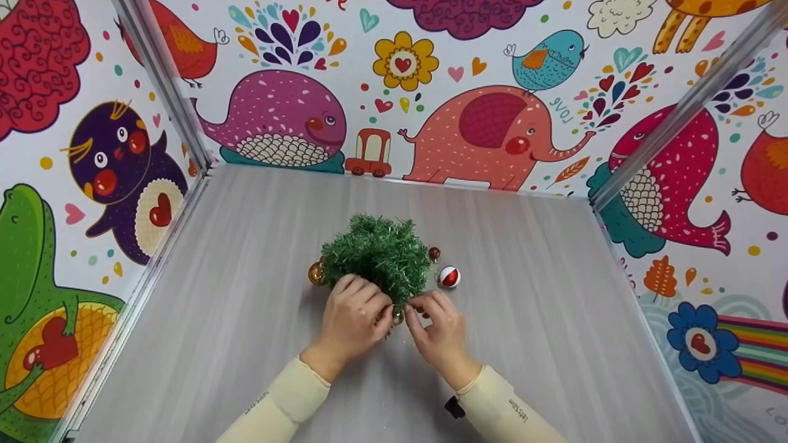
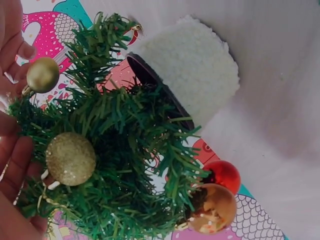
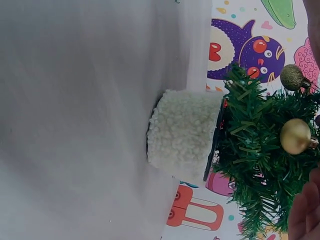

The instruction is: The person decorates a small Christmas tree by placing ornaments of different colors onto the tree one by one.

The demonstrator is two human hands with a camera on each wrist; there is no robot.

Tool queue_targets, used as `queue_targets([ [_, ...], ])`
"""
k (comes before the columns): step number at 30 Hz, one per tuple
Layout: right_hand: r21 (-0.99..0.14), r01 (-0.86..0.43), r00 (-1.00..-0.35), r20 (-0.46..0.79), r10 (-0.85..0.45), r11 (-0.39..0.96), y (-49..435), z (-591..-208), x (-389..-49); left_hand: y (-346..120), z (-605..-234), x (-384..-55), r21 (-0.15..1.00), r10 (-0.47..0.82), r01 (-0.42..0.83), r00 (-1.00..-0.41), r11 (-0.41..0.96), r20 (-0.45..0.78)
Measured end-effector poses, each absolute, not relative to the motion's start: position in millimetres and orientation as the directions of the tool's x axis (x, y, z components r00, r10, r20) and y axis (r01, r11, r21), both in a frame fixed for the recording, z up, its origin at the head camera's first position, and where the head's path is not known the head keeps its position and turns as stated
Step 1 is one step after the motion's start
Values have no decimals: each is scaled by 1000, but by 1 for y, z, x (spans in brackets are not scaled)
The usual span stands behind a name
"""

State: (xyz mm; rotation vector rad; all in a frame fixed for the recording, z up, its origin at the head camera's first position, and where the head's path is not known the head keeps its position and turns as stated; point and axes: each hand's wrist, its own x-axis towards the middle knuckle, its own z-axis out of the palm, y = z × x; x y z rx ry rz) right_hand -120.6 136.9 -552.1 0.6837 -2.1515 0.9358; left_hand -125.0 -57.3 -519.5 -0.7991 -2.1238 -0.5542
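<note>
A small artificial Christmas tree (image 1: 378, 252) stands on the table, its white fleecy pot (image 3: 182, 135) visible in both wrist views. At the tree's near side, my left hand (image 1: 357, 317) and right hand (image 1: 442, 329) face each other. Between their fingertips runs a thin gold loop, pinched from both sides, with a gold bauble (image 1: 398, 316) just below. The left wrist view has a matte gold bauble (image 2: 43, 75) and a glittery gold bauble (image 2: 70, 159) by the fingers. Fingertips hide part of the loop.
Right of the tree lie a red-and-white ball (image 1: 449, 277) and a small dark red bauble (image 1: 434, 253). A shiny orange-gold bauble (image 2: 214, 207) and a red bauble (image 2: 224, 176) hang on the tree's other side. Patterned walls (image 1: 283, 123) border the grey table (image 1: 246, 246).
</note>
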Motion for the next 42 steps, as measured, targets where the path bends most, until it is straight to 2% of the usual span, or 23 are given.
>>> queue_targets([
  [8,-463,-678,-657,730,-188,571,137,-555,-122,-57,-518,-125,108,353,687,-494,719,795],
  [13,-528,-660,-699,693,-177,535,137,-558,-121,-56,-520,-125,102,369,702,-486,705,792],
  [17,-534,-652,-717,665,-209,539,137,-560,-121,-57,-521,-125,83,394,703,-488,707,779],
  [24,-484,-666,-701,666,-255,568,138,-560,-121,-59,-517,-125,71,408,687,-508,723,759],
  [31,-434,-700,-657,704,-271,567,141,-559,-122,-61,-516,-124,66,420,690,-510,721,750],
  [42,-450,-709,-658,700,-278,544,145,-558,-121,-65,-517,-122,102,387,687,-518,719,763],
])
